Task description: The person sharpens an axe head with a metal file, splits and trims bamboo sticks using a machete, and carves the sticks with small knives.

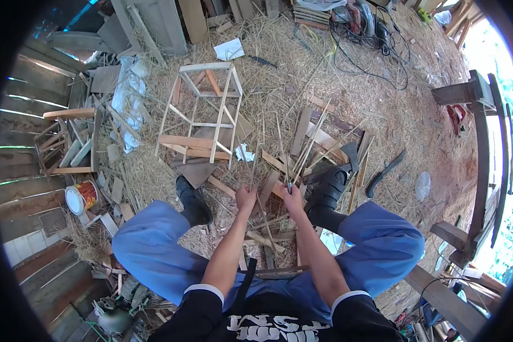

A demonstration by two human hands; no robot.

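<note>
Between the knees, my left hand (pixel 246 198) is closed round a thin wooden strip (pixel 260 208), which runs above and below the fist. My right hand (pixel 292 199) is closed too, a short way to the right. A small dark metal tool (pixel 289 187) sticks out of it; its kind is hard to make out. Thin light sticks (pixel 310 139) fan out just beyond the right hand, propped over loose boards. Ahead on the left stands a slender wooden frame (pixel 215 122), like a small stool. By the right shoe lies a dark-bladed machete (pixel 386 174).
Straw and shavings cover the ground (pixel 273 85). A power tool (pixel 366 20) with a tangled black cord lies at the back right. A paint can (pixel 81 197) stands by the plank wall at left. A wooden bench-like structure (pixel 480 165) stands at far right.
</note>
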